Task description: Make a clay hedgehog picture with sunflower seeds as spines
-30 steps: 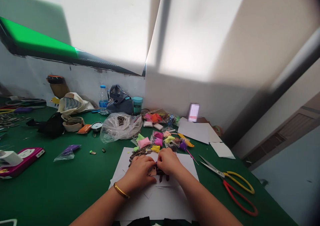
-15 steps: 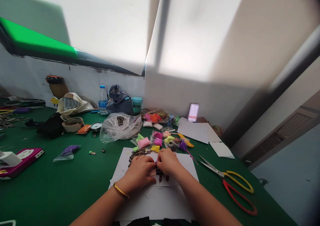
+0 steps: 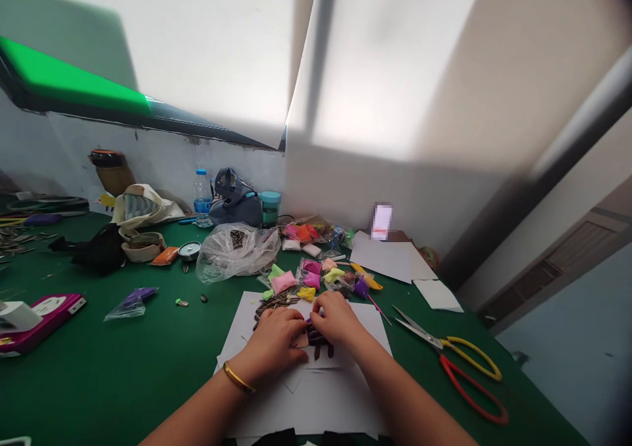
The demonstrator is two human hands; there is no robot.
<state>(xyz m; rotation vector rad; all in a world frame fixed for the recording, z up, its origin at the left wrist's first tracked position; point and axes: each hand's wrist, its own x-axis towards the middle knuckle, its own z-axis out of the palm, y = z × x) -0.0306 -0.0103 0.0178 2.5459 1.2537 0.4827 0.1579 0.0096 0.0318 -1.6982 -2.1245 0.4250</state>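
White paper [image 3: 276, 406] lies in front of me on the green table. My left hand [image 3: 280, 334] rests on it, fingers curled, beside a small dark figure [image 3: 323, 344] with brown leg-like strips. My right hand [image 3: 336, 318] bends over the top of that figure, its fingers pinched near a bit of purple; what the fingertips hold is too small to tell. Behind my left hand is a pile of striped sunflower seeds [image 3: 269, 303]. A yellow clay lump [image 3: 307, 293] and a pink clay packet [image 3: 284, 281] sit at the paper's far edge.
Large scissors [image 3: 442, 346] lie open at the right, with white sheets [image 3: 385, 258] behind. A plastic bag [image 3: 239, 252], water bottle [image 3: 202, 199] and blue bag [image 3: 237, 206] stand at the back. A magenta case [image 3: 49, 324] is at the left.
My right hand has shifted slightly and its fingers have lifted a little, showing more of the dark figure. My left hand stays nearly where it was.
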